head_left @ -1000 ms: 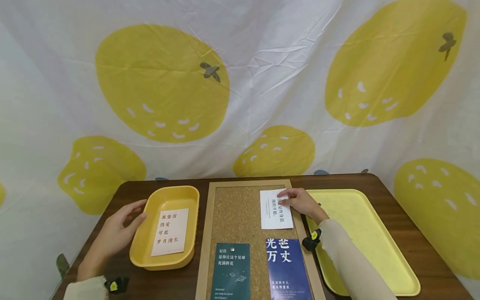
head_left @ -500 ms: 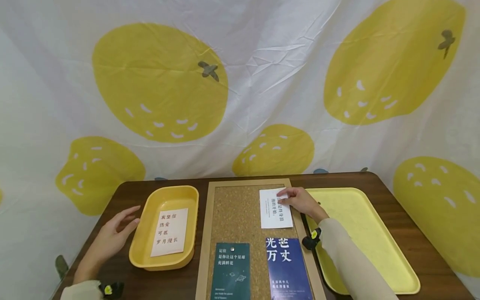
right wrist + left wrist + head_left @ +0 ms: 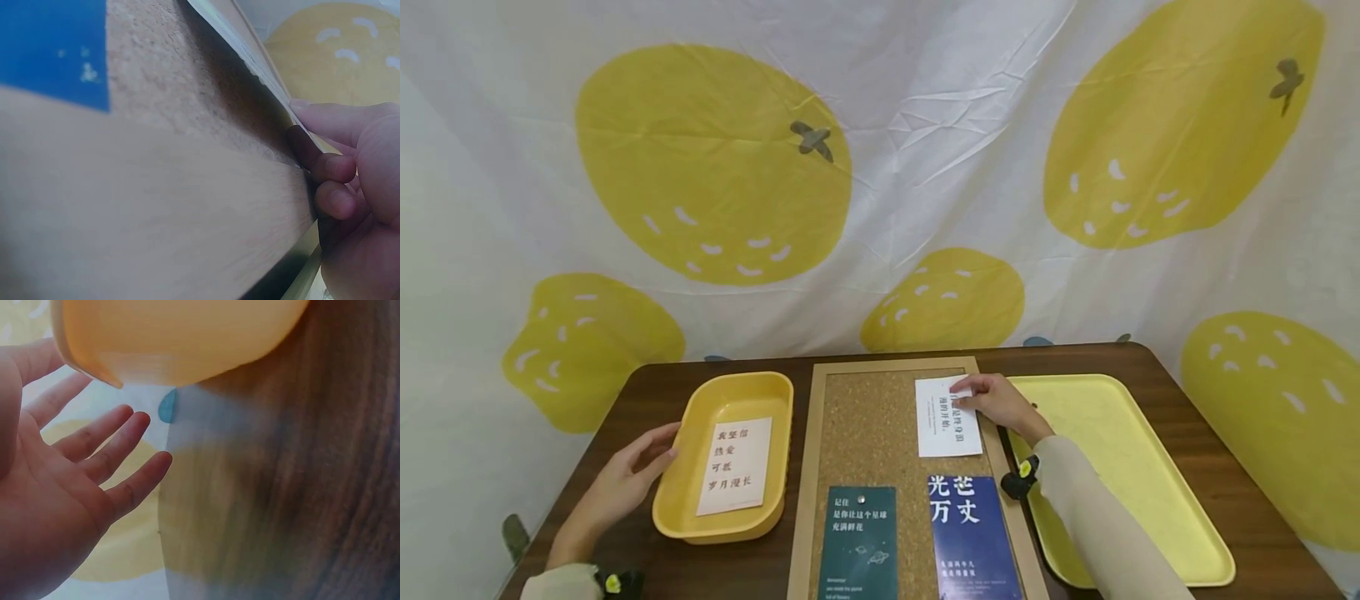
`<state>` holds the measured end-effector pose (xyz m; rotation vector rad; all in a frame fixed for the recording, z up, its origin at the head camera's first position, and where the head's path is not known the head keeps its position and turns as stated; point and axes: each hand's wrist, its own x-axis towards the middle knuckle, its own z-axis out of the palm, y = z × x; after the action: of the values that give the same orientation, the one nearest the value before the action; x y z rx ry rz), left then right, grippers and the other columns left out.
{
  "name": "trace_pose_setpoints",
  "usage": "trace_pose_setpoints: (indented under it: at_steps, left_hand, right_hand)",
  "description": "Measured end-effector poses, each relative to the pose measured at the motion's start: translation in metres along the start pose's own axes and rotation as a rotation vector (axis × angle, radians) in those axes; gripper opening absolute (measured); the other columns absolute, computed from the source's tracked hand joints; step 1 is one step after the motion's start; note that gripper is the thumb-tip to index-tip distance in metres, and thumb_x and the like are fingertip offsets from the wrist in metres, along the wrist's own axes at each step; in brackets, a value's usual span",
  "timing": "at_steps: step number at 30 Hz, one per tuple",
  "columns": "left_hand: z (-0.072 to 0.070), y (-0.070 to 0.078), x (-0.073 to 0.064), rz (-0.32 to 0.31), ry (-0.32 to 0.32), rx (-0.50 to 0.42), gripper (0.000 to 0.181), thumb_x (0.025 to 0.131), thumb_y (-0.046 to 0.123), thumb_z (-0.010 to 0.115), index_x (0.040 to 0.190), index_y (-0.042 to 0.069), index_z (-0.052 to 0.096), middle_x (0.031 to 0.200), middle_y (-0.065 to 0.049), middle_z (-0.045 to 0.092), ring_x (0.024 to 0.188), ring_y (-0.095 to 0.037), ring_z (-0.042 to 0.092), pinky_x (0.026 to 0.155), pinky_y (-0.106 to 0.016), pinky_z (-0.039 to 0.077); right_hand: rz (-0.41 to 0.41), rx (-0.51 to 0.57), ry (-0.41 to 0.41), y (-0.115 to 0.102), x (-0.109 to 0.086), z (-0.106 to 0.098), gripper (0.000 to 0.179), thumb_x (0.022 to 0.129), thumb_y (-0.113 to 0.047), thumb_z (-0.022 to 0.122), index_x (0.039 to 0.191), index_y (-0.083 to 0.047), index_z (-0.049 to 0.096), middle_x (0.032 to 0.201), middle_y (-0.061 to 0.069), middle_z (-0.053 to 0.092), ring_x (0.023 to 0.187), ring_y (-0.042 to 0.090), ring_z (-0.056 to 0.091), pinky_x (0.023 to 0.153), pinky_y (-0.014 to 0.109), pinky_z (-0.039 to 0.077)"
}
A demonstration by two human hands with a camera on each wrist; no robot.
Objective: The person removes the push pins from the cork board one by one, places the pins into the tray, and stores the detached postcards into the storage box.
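My left hand (image 3: 617, 482) is at the left side of a deep yellow plastic basin (image 3: 733, 400). Its fingers are loosely spread with nothing in the palm (image 3: 56, 500); whether a fingertip touches the basin wall (image 3: 181, 344) I cannot tell. In the basin lies a pale card (image 3: 735, 467) with printed characters. My right hand (image 3: 1000, 404) pinches a white printed card (image 3: 934, 433) by its right edge over the upper right of a cork board (image 3: 865, 417). From the right wrist, this card (image 3: 244, 53) is seen edge-on, tilted off the cork, with the thumb and fingers on its edge.
A dark green card (image 3: 859, 542), with a silver pin at its top, and a blue card (image 3: 973, 533) are on the lower cork board. A shallow pale yellow tray (image 3: 1097, 467) stands at the right on the brown wooden table (image 3: 1165, 408). A lemon-print cloth (image 3: 880, 167) hangs behind.
My left hand drew a little away from the basin, then came back to its side. The right hand keeps its pinch on the white card with hardly any movement. The head view shifts slightly.
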<state>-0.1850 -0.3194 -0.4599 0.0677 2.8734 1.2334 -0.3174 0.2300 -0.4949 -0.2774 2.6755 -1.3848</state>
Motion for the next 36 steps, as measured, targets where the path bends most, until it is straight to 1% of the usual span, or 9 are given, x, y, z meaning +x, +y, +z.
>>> trace_pose_setpoints:
  at_steps: [4, 9, 14, 18, 21, 25, 29, 33, 36]
  left_hand:
    - [0.002, -0.005, 0.001, -0.018, -0.032, -0.005, 0.061, 0.102, 0.041, 0.054, 0.149, 0.006, 0.041, 0.144, -0.021, 0.050, 0.128, -0.034, 0.049, 0.089, -0.026, 0.049]
    - [0.004, -0.009, 0.000, -0.025, -0.073, -0.036, 0.061, 0.101, 0.035, 0.056, 0.151, 0.005, 0.038, 0.149, -0.026, 0.044, 0.134, -0.041, 0.044, 0.099, -0.044, 0.047]
    - [0.004, -0.012, -0.001, -0.035, -0.107, -0.062, 0.064, 0.100, 0.032, 0.060, 0.154, 0.009, 0.034, 0.151, -0.026, 0.040, 0.138, -0.046, 0.038, 0.106, -0.062, 0.037]
    - [0.004, -0.016, -0.002, -0.029, -0.126, -0.076, 0.067, 0.098, 0.031, 0.062, 0.155, 0.012, 0.033, 0.151, -0.025, 0.040, 0.140, -0.047, 0.033, 0.105, -0.069, 0.030]
    - [0.005, -0.017, -0.002, -0.015, -0.133, -0.087, 0.067, 0.098, 0.030, 0.062, 0.156, 0.013, 0.031, 0.154, -0.024, 0.038, 0.141, -0.045, 0.032, 0.106, -0.065, 0.031]
    - [0.006, -0.019, 0.000, -0.001, -0.170, -0.114, 0.069, 0.099, 0.030, 0.061, 0.158, 0.015, 0.027, 0.157, -0.024, 0.031, 0.139, -0.041, 0.037, 0.099, -0.036, 0.047]
    - [0.007, -0.020, 0.001, 0.001, -0.217, -0.148, 0.072, 0.099, 0.032, 0.061, 0.159, 0.017, 0.024, 0.161, -0.024, 0.023, 0.142, -0.040, 0.031, 0.087, -0.013, 0.044]
    - [0.008, -0.020, 0.002, -0.024, -0.252, -0.133, 0.076, 0.099, 0.037, 0.060, 0.160, 0.022, 0.019, 0.163, -0.022, 0.015, 0.145, -0.040, 0.022, 0.094, -0.018, 0.042]
    - [0.008, -0.019, 0.003, -0.040, -0.271, -0.123, 0.078, 0.099, 0.039, 0.060, 0.160, 0.023, 0.015, 0.164, -0.022, 0.010, 0.147, -0.041, 0.018, 0.106, -0.038, 0.040]
  right_hand:
    - [-0.001, 0.001, -0.001, 0.001, 0.000, 0.000, 0.023, 0.087, -0.016, 0.076, 0.109, -0.012, 0.076, 0.073, 0.001, 0.046, 0.074, 0.020, 0.043, 0.064, 0.031, 0.032]
    - [-0.002, 0.004, -0.005, 0.002, 0.001, 0.000, 0.022, 0.087, -0.017, 0.076, 0.109, -0.012, 0.076, 0.072, 0.001, 0.046, 0.072, 0.019, 0.043, 0.062, 0.030, 0.032]
    - [-0.003, 0.003, -0.004, 0.003, 0.001, 0.000, 0.022, 0.087, -0.016, 0.076, 0.109, -0.012, 0.076, 0.072, 0.001, 0.046, 0.072, 0.019, 0.043, 0.062, 0.030, 0.032]
    - [-0.003, -0.004, -0.003, 0.002, 0.000, 0.000, 0.022, 0.087, -0.016, 0.076, 0.109, -0.012, 0.076, 0.073, 0.001, 0.047, 0.073, 0.019, 0.043, 0.063, 0.031, 0.032]
    - [-0.006, -0.004, -0.001, 0.002, 0.000, 0.000, 0.022, 0.087, -0.015, 0.075, 0.109, -0.012, 0.076, 0.073, 0.001, 0.047, 0.072, 0.019, 0.043, 0.063, 0.030, 0.032]
    - [0.001, 0.006, -0.003, 0.002, -0.001, 0.000, 0.023, 0.087, -0.016, 0.075, 0.110, -0.012, 0.076, 0.071, 0.001, 0.045, 0.069, 0.019, 0.041, 0.060, 0.028, 0.031]
    - [0.005, 0.012, -0.004, 0.002, -0.001, 0.000, 0.023, 0.087, -0.017, 0.076, 0.110, -0.013, 0.076, 0.069, 0.000, 0.044, 0.067, 0.018, 0.040, 0.058, 0.027, 0.031]
    - [0.006, 0.006, -0.005, 0.002, -0.001, 0.000, 0.023, 0.087, -0.018, 0.075, 0.110, -0.013, 0.076, 0.070, 0.000, 0.044, 0.068, 0.018, 0.041, 0.059, 0.028, 0.031]
    - [0.017, 0.001, -0.001, 0.002, 0.000, 0.001, 0.023, 0.088, -0.018, 0.075, 0.110, -0.013, 0.076, 0.070, 0.000, 0.044, 0.068, 0.017, 0.041, 0.059, 0.028, 0.031]
